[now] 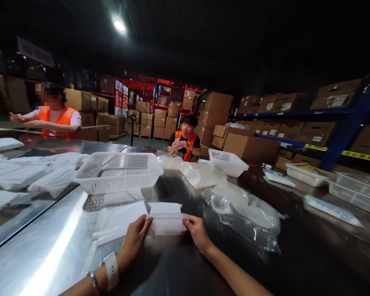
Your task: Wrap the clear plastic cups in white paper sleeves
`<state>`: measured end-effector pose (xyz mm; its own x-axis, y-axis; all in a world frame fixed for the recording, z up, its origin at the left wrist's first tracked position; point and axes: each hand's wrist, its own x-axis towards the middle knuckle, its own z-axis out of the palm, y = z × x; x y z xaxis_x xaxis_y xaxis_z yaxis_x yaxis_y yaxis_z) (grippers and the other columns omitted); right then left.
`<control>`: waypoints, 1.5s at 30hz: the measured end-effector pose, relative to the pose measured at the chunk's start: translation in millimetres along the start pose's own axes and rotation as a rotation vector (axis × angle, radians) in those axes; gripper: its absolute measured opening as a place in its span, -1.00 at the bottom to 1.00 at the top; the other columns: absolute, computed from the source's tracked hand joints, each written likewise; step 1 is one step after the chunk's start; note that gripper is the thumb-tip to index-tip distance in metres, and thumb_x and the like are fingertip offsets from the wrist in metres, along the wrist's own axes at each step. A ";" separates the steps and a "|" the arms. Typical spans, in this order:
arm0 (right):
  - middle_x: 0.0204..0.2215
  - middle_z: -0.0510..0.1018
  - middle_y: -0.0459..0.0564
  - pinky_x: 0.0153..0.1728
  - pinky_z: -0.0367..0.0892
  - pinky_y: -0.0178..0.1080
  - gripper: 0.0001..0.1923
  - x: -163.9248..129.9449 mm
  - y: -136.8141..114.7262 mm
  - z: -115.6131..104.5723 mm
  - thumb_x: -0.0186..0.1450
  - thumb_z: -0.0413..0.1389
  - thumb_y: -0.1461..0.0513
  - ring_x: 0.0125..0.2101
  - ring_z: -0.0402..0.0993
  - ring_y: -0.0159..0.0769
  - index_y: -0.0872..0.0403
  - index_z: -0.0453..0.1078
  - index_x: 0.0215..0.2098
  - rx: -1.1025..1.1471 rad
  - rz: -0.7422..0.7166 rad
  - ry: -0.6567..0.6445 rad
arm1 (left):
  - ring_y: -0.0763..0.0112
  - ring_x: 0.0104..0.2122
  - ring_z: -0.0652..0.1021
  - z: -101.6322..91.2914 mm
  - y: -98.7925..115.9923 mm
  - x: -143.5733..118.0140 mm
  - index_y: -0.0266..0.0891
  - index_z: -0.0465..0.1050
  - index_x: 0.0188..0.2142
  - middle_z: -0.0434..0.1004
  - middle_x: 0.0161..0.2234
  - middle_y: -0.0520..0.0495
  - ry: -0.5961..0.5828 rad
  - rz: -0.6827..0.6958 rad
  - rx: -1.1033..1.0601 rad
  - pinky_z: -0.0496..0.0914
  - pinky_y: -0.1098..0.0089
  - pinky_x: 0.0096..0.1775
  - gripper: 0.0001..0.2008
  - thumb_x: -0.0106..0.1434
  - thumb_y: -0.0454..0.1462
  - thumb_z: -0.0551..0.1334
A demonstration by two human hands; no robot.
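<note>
Head view here, looking down a long shiny metal tabletop in a dim warehouse. Both hands are on a small white folded packet lying flat near the front edge. The left hand, smartwatch on its wrist, has its fingertips curled down onto the packet's left end, and the right hand pinches the right end, thumb on top. So both are closed onto that packet, pressing it against the tabletop rather than lifting it.

Just left of the packet, touching it, there's a flat stack of white sheets. Behind that sits a white perforated plastic basket; can't tell what's in it. To the right of the packet is a crumpled clear plastic bag holding something white, and another clear bag lies further back. A second white basket sits tilted past those.

Far left, a pile of white bagged items is spread over the neighbouring surface. Two other people in orange vests are working: one at the left with an arm stretched out, one at the far end with hands together in front of the chest. Cardboard boxes fill the shelving on the right.
</note>
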<state>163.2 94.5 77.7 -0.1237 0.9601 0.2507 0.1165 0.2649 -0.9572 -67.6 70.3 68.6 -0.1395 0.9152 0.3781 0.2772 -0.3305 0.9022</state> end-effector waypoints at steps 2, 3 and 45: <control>-0.65 0.39 -0.11 -0.53 0.19 -0.28 -0.33 0.6 -0.5 2.4 -0.03 0.21 -0.33 -0.59 0.23 -0.37 0.12 0.39 -0.58 0.038 0.064 0.013 | 0.39 -0.58 0.30 3.2 -1.0 2.0 -0.15 0.23 -0.61 0.29 -0.66 0.06 0.018 -0.024 0.016 0.19 0.39 -0.50 -0.35 0.05 0.37 0.05; -0.66 0.36 -0.12 -0.54 0.17 -0.29 -0.32 0.6 -0.9 3.1 -0.05 0.21 -0.34 -0.60 0.20 -0.39 0.12 0.37 -0.59 0.046 0.085 0.023 | 0.41 -0.59 0.27 4.1 -1.2 2.7 -0.14 0.21 -0.62 0.26 -0.67 0.07 0.025 -0.029 0.030 0.17 0.39 -0.50 -0.35 0.05 0.38 0.04; -0.71 0.37 -0.10 -0.68 0.15 -0.31 -0.28 6.3 2.8 -0.6 -0.03 0.00 -0.42 -0.70 0.26 -0.37 0.06 0.26 -0.60 -0.171 0.316 -0.087 | -0.04 -0.22 0.62 -17.1 13.5 8.7 -0.36 0.53 -0.28 0.61 -0.32 -0.36 -0.300 -0.148 0.815 0.42 0.12 -0.19 -0.69 0.32 -0.32 0.00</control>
<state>163.3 101.4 76.7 -0.1381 0.9877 -0.0737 0.3245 -0.0252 -0.9455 -81.2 69.9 87.6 -0.0037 0.9954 0.0955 0.8841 -0.0414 0.4655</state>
